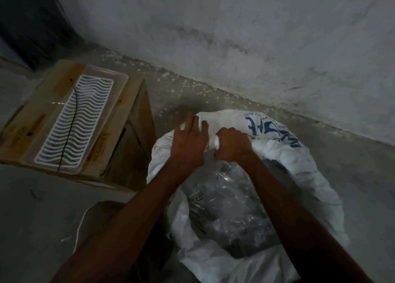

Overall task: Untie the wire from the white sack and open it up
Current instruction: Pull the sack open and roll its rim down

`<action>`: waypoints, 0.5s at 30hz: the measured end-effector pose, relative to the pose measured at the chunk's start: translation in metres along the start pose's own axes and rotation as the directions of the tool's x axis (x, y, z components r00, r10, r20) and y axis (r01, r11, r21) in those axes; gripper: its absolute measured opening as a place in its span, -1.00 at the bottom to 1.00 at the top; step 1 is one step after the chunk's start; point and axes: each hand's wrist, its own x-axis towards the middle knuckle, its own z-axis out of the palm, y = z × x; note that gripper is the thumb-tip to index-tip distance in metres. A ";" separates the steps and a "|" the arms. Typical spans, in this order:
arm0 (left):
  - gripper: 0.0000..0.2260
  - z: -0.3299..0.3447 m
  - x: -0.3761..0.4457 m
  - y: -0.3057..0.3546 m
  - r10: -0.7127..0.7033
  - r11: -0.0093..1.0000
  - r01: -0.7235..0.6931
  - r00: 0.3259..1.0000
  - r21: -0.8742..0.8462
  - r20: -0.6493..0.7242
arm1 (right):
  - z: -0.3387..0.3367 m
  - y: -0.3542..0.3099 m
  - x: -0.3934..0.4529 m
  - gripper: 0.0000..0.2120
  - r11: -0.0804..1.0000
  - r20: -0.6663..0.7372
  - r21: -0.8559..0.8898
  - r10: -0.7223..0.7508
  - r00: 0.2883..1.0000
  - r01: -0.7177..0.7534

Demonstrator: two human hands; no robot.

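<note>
The white sack [299, 167] with blue print stands on the floor at centre right. Its mouth gapes wide, and clear plastic packets [230, 206] show inside. My left hand [190, 144] rests on the sack's far left rim with its fingers spread over the cloth. My right hand [232, 146] is a fist closed on the bunched rim beside it. A thin black wire [69, 124] lies across the plastic tray on the cardboard box at left, apart from the sack.
A cardboard box [119, 120] stands left of the sack and carries a clear plastic tray [70, 120] with a white wavy insert. A brown bag [102, 214] lies at lower left. A stained wall [235, 37] runs behind the sack.
</note>
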 end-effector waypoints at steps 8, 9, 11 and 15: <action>-0.64 0.017 0.036 0.013 -0.030 0.875 0.017 0.999 -0.484 -0.018 | -0.023 0.023 0.007 -0.26 0.999 0.018 -0.028 -0.044 0.999 0.044; -0.60 0.017 0.042 0.007 -0.048 0.828 0.065 0.998 -0.556 0.046 | -0.015 0.027 0.000 -0.19 0.990 -0.104 -0.142 -0.038 0.994 0.023; -0.45 0.012 0.055 -0.004 0.046 0.739 0.154 0.960 -0.655 0.277 | -0.005 0.035 -0.011 -0.18 0.967 -0.284 -0.232 0.032 0.958 -0.101; -0.20 0.009 0.071 -0.009 0.220 0.763 0.114 0.880 -0.636 0.421 | 0.012 0.056 -0.004 -0.61 0.979 -0.222 -0.078 0.168 0.960 -0.190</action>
